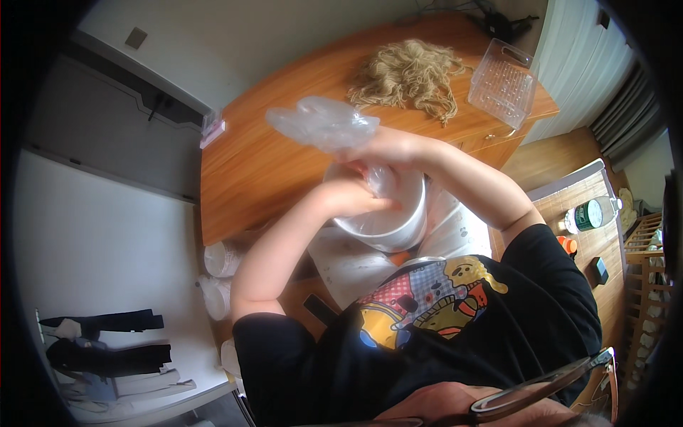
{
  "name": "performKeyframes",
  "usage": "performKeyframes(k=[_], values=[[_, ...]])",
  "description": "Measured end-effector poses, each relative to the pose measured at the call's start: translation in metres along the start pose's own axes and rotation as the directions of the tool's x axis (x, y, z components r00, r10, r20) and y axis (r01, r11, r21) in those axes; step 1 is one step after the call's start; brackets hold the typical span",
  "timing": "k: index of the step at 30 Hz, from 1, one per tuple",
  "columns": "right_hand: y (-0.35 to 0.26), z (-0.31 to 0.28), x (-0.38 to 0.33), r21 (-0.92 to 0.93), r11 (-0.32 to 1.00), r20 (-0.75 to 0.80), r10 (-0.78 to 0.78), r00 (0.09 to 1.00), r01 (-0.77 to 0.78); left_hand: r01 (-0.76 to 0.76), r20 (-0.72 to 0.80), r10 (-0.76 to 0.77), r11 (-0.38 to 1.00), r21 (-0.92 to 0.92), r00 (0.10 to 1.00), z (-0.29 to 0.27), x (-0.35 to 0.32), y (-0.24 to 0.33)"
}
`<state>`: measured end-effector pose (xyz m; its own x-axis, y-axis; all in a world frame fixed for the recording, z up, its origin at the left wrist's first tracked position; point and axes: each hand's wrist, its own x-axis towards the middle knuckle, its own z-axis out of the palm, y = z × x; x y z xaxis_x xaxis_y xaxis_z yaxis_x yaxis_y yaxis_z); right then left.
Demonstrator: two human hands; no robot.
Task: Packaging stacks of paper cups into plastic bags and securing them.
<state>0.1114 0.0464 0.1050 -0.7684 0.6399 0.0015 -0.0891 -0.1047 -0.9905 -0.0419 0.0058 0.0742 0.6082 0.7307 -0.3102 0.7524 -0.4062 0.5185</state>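
Note:
A white bucket [377, 237] stands between my knees at the desk's near edge. Over its far rim, my right hand [380, 149] is closed round a crumpled clear plastic bag [313, 122], whose puffed part sticks out to the left above the desk. Another bit of clear plastic hangs below that hand into the bucket's mouth. My left hand [361, 196] reaches over the left rim, its fingers closed at this lower plastic and partly hidden. What lies at the bottom of the bucket is mostly hidden by my hands.
On the wooden desk [249, 167] lie a heap of beige yarn [409, 78] and a clear plastic basket [503, 85]. A bottle [589, 215] and a small black box [600, 270] are at the right. White containers [222, 260] stand left of my legs, near a dark phone [320, 311].

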Motion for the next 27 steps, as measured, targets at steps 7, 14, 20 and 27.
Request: performKeyframes(k=[7,14,20,27], values=[[0.005,0.002,0.000,0.002,0.999,0.033,-0.037,0.999,0.037,-0.037,0.004,0.037,0.999,-0.034,0.999,0.002,-0.009,0.010],[-0.007,-0.001,-0.003,0.253,0.966,0.100,0.032,0.995,-0.056,-0.092,-0.017,0.095,0.989,0.117,0.995,-0.001,-0.017,0.026],[-0.023,0.002,-0.004,0.370,0.929,0.027,-0.022,0.999,0.010,-0.212,-0.237,0.212,0.977,0.026,0.948,-0.002,-0.025,0.025],[-0.052,0.013,-0.017,-0.122,0.960,-0.007,-0.256,0.967,0.253,-0.382,-0.374,0.199,0.766,-0.517,0.906,0.001,-0.030,0.036]])
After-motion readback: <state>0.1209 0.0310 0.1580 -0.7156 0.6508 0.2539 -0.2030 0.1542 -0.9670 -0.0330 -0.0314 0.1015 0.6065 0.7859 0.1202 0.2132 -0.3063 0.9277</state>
